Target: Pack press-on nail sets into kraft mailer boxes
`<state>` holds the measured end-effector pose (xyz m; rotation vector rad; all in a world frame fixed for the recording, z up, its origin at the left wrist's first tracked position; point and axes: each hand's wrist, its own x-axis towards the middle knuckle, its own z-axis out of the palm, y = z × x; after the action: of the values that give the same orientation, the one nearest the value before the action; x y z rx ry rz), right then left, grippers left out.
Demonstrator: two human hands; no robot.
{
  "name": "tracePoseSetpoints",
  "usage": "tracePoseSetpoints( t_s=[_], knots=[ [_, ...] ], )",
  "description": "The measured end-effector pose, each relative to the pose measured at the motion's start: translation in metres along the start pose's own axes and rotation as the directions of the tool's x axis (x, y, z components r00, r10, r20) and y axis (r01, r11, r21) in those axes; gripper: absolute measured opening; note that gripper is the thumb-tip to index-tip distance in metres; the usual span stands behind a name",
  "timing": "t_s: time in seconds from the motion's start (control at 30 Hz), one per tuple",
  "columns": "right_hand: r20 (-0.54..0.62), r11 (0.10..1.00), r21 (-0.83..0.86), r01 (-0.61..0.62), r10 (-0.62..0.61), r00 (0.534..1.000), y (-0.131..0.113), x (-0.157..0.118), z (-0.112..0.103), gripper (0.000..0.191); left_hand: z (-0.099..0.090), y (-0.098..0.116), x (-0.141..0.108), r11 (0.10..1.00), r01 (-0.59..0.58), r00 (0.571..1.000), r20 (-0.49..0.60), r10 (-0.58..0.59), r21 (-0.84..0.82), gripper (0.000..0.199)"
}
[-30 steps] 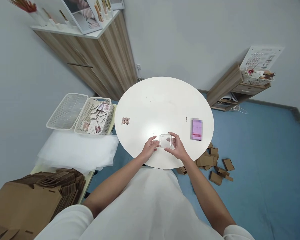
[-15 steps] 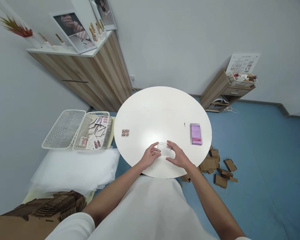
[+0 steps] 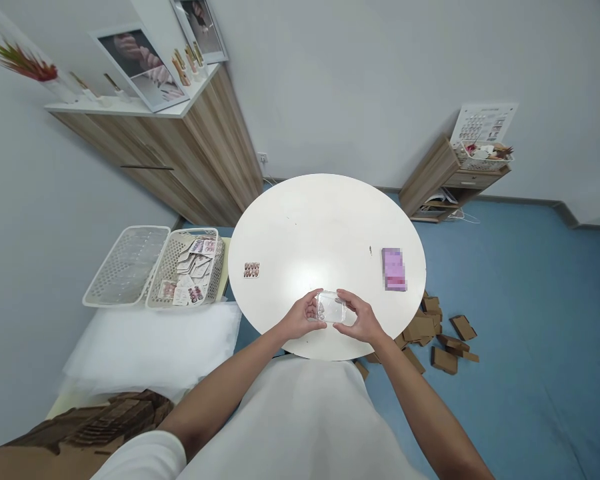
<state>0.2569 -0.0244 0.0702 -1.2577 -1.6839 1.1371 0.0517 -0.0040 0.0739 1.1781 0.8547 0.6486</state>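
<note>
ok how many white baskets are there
3. A basket at far left, a second basket right beside it, a third basket on the small cabinet at right; others may be hidden.

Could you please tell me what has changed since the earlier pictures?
The left hand has moved inward, its grip now spanning the left end of the clear plastic case. The right hand remains at the opposite end. On the white table, the press-on nail set and pixelated purple item stayed put.

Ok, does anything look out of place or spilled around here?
Yes: brown boxes lie jumbled on the floor right of the table, rather than stacked. A dark fleck on the table is too small to identify. The clear box being held shows no obvious damage.
</note>
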Motion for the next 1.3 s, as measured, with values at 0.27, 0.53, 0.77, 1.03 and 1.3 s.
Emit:
tracePoseSetpoints(
  t_s=[0.27, 0.53, 0.77, 1.03, 1.3],
  knots=[
    [-0.007, 1.0, 0.006, 0.008, -0.008, 1.0, -0.004, 0.006, -0.003, 0.069, -0.003, 0.005, 0.0, 1.0, 0.014, 1.0, -0.02, -0.015, -0.02, 0.08],
    [-0.006, 0.998, 0.069, -0.002, 0.002, 1.0, -0.003, 0.009, -0.004, 0.067, -0.004, 0.008, 0.001, 1.0, 0.007, 1.0, -0.029, -0.008, -0.027, 0.079],
    [0.068, 0.891, 0.306, -0.334, 0.329, 0.942, -0.001, 0.027, -0.008, 0.042, -0.006, -0.007, -0.002, 0.995, 0.047, 0.999, -0.014, -0.049, -0.092, 0.081],
    [-0.083, 0.795, 0.284, -0.536, 0.577, 0.812, 0.006, 0.061, 0.003, 0.033, 0.0, -0.03, 0.003, 0.998, 0.062, 0.997, -0.048, -0.063, -0.023, 0.087],
    [-0.123, 0.746, 0.283, -0.603, 0.652, 0.749, 0.018, 0.066, 0.012, 0.029, 0.001, -0.036, 0.005, 0.986, 0.166, 0.947, -0.275, -0.163, -0.013, 0.05]
  ],
)
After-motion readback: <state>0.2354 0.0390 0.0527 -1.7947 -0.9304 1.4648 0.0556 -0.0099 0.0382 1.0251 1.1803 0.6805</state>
